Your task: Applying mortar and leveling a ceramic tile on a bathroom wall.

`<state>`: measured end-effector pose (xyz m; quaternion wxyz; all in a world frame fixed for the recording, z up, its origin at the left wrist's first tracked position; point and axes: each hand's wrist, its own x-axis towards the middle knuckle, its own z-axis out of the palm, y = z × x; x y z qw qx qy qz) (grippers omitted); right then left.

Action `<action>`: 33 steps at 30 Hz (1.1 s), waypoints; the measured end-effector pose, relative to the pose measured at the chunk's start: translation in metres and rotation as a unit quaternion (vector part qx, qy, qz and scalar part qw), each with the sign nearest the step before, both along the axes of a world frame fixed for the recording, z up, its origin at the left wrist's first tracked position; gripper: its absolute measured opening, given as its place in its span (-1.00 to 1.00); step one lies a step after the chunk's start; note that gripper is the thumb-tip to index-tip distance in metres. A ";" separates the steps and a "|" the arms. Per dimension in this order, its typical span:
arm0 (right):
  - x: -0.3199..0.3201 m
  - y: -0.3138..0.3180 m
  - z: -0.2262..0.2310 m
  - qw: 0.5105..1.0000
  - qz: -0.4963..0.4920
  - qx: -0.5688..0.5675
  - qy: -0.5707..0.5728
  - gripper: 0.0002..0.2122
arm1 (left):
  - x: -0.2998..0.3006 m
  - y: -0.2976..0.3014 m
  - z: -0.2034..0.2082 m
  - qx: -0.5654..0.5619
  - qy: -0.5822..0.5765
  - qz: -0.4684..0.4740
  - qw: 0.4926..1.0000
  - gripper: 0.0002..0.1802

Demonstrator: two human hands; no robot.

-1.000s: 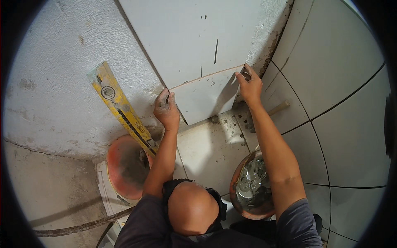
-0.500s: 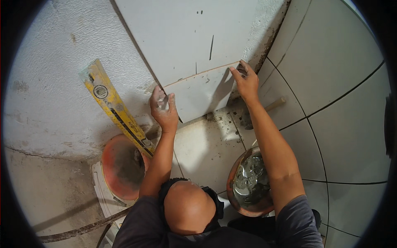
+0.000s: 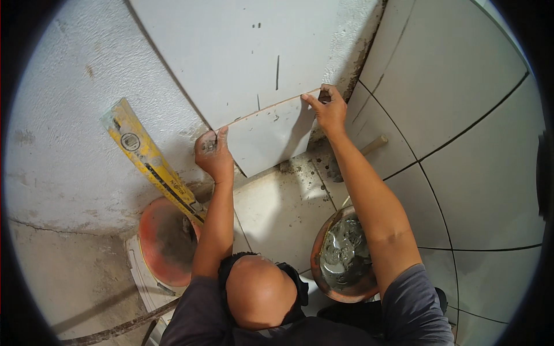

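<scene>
A cut strip of white tile [image 3: 268, 138] stands against the wall, right below a larger white tile [image 3: 231, 63] with dark pencil-like marks. A thin brownish edge shows along the join between them. My left hand [image 3: 213, 154], dusty with grey, is closed at the strip's upper left corner, thumb on its face and fingers curled behind the side edge. At the upper right corner my right hand [image 3: 330, 111] pinches the strip's edge, thumb in front and fingers bent round the side. The strip's back is hidden.
A yellow spirit level [image 3: 154, 162] leans beside my left forearm, above an orange bucket [image 3: 151, 230]. Under my right arm is a bucket of wet grey mix [image 3: 346, 254]. A wooden-handled tool [image 3: 375, 145] lies near the tiled right wall [image 3: 473, 190]. Grey specks dot the floor tiles [image 3: 271, 202].
The whole view has shifted a little. My left hand, whose thumb and fingers were spread at the strip's left side, has closed on its corner. My right hand keeps its pinch.
</scene>
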<state>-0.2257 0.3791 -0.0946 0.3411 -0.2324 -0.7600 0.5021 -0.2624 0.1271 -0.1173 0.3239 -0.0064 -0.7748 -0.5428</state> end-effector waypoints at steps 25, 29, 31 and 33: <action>0.018 -0.011 -0.008 0.997 0.042 0.014 0.057 -0.45 | 0.009 0.002 0.003 0.040 -0.014 -0.050 0.998 -0.62; 0.024 -0.007 -0.018 0.998 -0.017 -0.017 0.060 -0.47 | 0.026 0.011 -0.022 -0.028 0.025 -0.034 0.999 -0.56; 0.023 -0.017 -0.030 0.986 -0.095 -0.128 0.055 -0.55 | 0.032 0.009 -0.043 0.083 0.009 -0.059 0.995 -0.53; 0.032 -0.028 -0.034 0.978 -0.076 -0.193 0.023 -0.58 | 0.041 0.001 -0.053 0.072 -0.029 -0.083 0.994 -0.55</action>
